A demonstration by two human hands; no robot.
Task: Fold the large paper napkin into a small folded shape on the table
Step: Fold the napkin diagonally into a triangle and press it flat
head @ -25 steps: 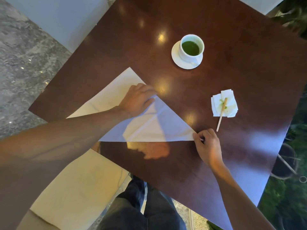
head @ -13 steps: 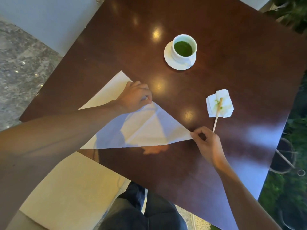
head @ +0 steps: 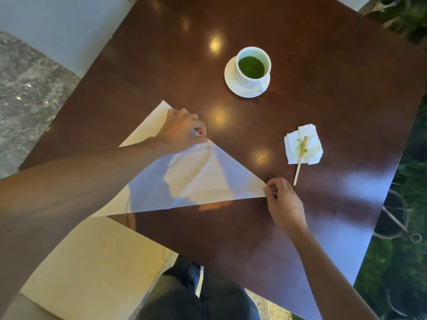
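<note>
Napkin (head: 203,179) lies as a triangle at centre-left of the dark worktop (head: 300,38); left hand (head: 180,130) fingers pinch its upper edge; right hand (head: 283,202) fingers clamp its right-hand tip.

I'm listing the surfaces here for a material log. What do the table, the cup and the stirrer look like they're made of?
Table: dark brown wood or wood veneer, glossy; it mirrors lamp spots.
Cup: looks like white glazed ceramic, smooth and thick-rimmed, on a matching saucer.
Stirrer: probably pale bare wood, thin and matte, lying across a stained small napkin.
</note>
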